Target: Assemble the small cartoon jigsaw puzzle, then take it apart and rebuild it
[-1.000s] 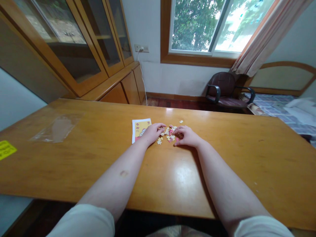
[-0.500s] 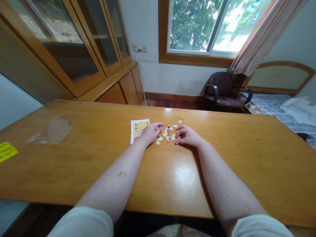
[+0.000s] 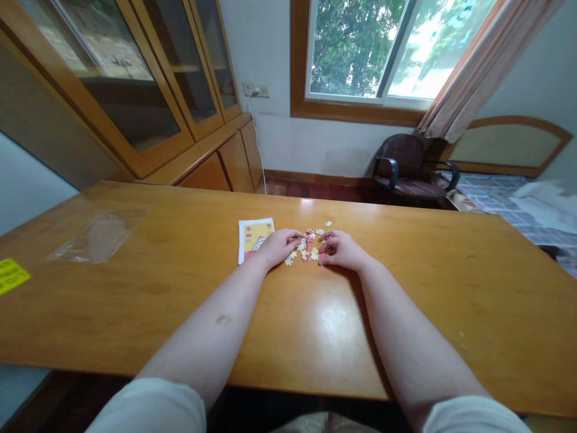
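The left hand (image 3: 276,246) and right hand (image 3: 346,249) are curving around jigsaw pieces (image 3: 314,254) lying between them on the wooden desk (image 3: 180,240); whether they are gripping any, I cannot tell. Fingertips should be pressing lightly, separating pieces.

This looks like a bedroom in a home, with a bed (image 3: 500,195) under patterned bedding, a pink curtain (image 3: 487,72) by the window (image 3: 360,54), a glass-fronted cabinet (image 3: 198,129) and a padded armchair (image 3: 406,162) beyond the tabletop (image 3: 180,240).
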Action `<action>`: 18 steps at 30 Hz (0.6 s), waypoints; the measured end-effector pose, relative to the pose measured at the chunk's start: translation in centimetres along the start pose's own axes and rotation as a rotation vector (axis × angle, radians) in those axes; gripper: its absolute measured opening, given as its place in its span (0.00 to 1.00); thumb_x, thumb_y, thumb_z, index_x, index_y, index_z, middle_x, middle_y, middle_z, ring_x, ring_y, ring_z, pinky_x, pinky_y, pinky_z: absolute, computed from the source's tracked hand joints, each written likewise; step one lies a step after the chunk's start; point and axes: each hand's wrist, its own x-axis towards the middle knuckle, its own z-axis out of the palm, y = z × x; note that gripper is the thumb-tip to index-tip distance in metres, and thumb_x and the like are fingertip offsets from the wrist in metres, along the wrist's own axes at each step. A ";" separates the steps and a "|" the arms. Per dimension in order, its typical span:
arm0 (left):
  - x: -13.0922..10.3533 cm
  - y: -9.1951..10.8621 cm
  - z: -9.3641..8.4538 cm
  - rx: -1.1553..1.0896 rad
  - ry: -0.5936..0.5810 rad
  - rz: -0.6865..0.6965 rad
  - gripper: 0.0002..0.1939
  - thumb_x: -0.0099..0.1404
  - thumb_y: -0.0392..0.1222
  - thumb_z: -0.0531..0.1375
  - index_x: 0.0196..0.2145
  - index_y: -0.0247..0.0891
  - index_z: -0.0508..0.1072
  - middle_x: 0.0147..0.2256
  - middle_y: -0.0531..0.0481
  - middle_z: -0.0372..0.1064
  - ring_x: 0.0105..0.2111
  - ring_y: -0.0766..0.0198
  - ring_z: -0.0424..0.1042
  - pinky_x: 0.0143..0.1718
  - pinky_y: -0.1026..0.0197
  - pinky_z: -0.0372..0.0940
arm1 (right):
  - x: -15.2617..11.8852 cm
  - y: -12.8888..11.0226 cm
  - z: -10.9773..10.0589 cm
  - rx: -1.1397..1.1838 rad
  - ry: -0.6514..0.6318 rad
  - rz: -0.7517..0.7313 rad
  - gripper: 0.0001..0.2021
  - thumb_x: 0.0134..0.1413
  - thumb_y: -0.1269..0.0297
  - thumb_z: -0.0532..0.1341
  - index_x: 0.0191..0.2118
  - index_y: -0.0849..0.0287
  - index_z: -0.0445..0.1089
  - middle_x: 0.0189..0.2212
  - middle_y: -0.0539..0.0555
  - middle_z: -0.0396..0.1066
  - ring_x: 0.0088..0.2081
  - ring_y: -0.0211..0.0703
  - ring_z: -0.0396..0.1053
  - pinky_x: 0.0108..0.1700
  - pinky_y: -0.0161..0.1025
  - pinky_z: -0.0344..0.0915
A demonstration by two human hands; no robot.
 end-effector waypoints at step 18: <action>-0.1 -0.1 -0.1 0.061 -0.056 0.065 0.15 0.64 0.44 0.57 0.46 0.42 0.76 0.43 0.48 0.75 0.42 0.58 0.72 0.45 0.58 0.66 | 0.9 -0.3 0.9 0.247 0.234 0.229 0.12 0.42 0.56 0.69 0.25 0.58 0.69 0.21 0.48 0.68 0.26 0.39 0.64 0.31 0.36 0.60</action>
